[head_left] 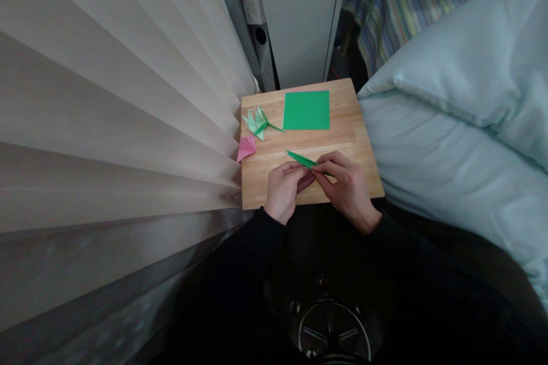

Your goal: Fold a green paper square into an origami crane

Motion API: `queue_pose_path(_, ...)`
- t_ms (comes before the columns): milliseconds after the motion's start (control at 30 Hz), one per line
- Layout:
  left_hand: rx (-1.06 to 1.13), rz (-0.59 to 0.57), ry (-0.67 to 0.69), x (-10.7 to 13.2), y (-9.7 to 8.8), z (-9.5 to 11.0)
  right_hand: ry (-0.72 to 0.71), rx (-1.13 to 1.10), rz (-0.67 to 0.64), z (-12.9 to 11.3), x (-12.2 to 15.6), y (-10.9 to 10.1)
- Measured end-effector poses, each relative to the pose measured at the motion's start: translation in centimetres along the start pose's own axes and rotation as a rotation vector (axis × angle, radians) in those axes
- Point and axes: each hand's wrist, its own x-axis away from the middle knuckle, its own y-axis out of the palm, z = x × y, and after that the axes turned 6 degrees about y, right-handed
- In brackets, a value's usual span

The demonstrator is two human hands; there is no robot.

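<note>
A narrow folded piece of green origami paper (298, 157) is held between both hands above the front part of a small wooden table (265, 177). My left hand (286, 187) pinches it from below and the left, fingers closed. My right hand (346, 187) grips its right portion between thumb and fingertips, hiding that end. The free tip points up and to the left. Beyond the hands lies a square stack of green paper (306, 110). At the table's left are folded origami pieces: a pale green one (256, 121), a thin dark green one (274, 126) and a pink one (246, 147).
A pleated curtain (149, 125) hangs along the left side, touching the table's edge. Behind the table stands a white cabinet (302, 23). Light blue bedding (449, 125) and a striped cloth (389, 17) lie to the right. A round-based metal stool or chair foot (329, 322) shows below.
</note>
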Motion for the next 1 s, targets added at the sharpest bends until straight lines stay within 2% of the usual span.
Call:
queue_pose_path(200,-0.013,-0.065,-0.014,0.1,-0.4,1.0,-0.015,-0.027,-0.024,0.3,-0.3,-0.2)
queue_pose_path(400,-0.063,-0.124,0.049,0.2,-0.6,0.9,-0.023,-0.022,-0.046,0.2,-0.4,-0.4)
queue_pose_path(600,-0.098,-0.079,0.095,-0.2,-0.7,0.7,-0.012,-0.031,-0.109,-0.2,-0.3,-0.6)
queue_pose_path(667,-0.106,-0.070,0.104,-0.4,-0.7,0.7,0.068,-0.084,-0.087,-0.4,-0.3,-0.5)
queue_pose_path(767,-0.114,-0.059,0.117,-0.4,-0.7,0.8,0.312,-0.268,-0.006,-0.5,-0.3,-0.2)
queue_pose_path(867,-0.106,-0.058,0.138,-0.3,-0.5,0.8,0.546,-0.530,0.006,-0.3,-0.3,0.3)
queue_pose_path(1000,-0.132,-0.063,0.158,-0.2,-0.6,0.6,0.688,-0.678,-0.001,0.0,-0.4,0.5)
